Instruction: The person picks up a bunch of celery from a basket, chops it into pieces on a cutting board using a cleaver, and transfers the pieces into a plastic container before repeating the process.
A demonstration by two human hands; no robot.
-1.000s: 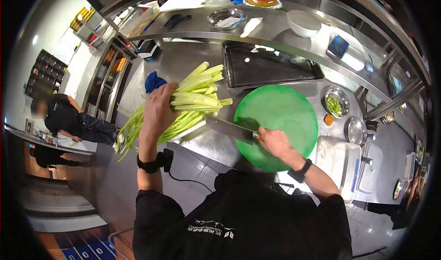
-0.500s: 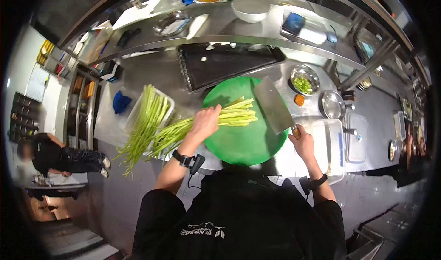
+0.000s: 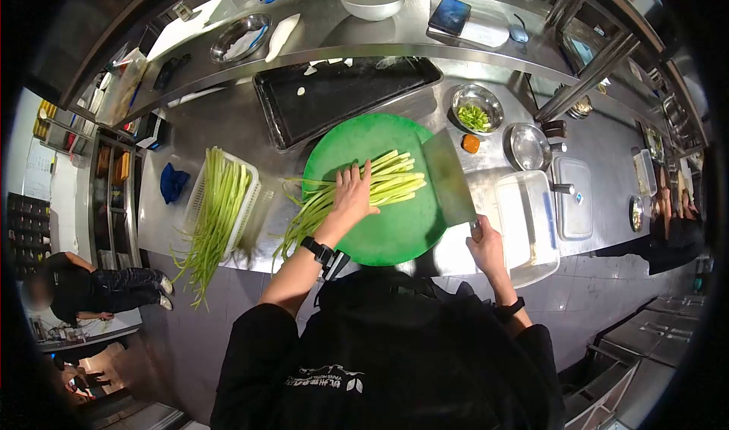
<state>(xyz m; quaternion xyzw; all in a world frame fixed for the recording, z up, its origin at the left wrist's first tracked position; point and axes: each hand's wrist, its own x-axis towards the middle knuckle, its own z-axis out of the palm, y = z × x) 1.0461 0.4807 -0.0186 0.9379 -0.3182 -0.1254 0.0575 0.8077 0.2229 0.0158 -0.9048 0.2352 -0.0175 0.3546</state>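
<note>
A bundle of long green stalks (image 3: 395,189) lies across the round green cutting board (image 3: 380,240), with its thin ends hanging over the board's left edge. My left hand (image 3: 351,194) lies flat on top of the bundle with its fingers stretched out. In my right hand (image 3: 486,244) is the handle of a wide cleaver (image 3: 446,175), whose blade is over the right part of the board, beside the cut ends of the stalks. More stalks (image 3: 216,210) rest in a white basket (image 3: 247,202) on the left.
Behind the board lies a black tray (image 3: 334,99). Right of it stand a metal bowl of chopped green pieces (image 3: 474,117), an empty metal bowl (image 3: 529,147) and a clear plastic container (image 3: 524,217). A person (image 3: 83,286) is at the far left.
My left hand has gone from gripping the bundle to lying flat on it. The bundle now lies farther onto the board, apart from the basket. The view has shifted.
</note>
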